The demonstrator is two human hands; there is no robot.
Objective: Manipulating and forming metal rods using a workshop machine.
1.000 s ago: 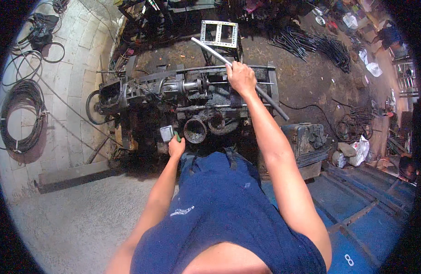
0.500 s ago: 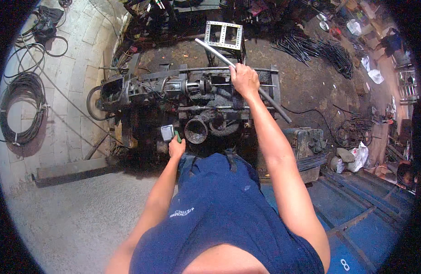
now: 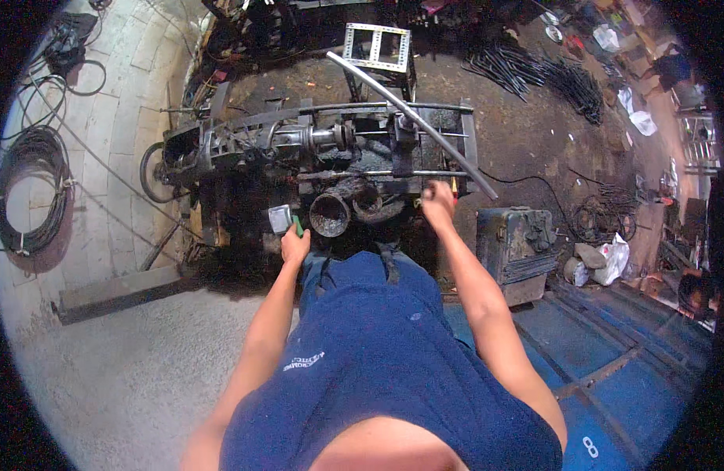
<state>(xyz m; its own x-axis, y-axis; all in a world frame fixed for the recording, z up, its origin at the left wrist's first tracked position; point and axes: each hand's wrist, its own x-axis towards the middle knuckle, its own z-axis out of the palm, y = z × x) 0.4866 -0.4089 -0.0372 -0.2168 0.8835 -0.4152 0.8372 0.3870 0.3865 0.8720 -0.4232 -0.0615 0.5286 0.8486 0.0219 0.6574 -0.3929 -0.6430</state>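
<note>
My left hand is closed round the green handle of a tool with a flat, pale square head; its exact kind is unclear. It is held just left of a round, open metal tube end on the machine. My right hand is over the machine's near right side, beside a small red and yellow item. Its fingers are blurred, so their grip does not show. A long grey metal rod lies slantwise across the greasy machine, apart from both hands.
A white perforated metal frame stand stands beyond the machine. Dark rods are piled at the far right. A grimy metal box stands to my right. At the left, a cable coil rests by the pale wall.
My right hand has let go of the metal rod and come back toward me. The rod now rests across the machine. My left hand still grips the green-handled tool.
</note>
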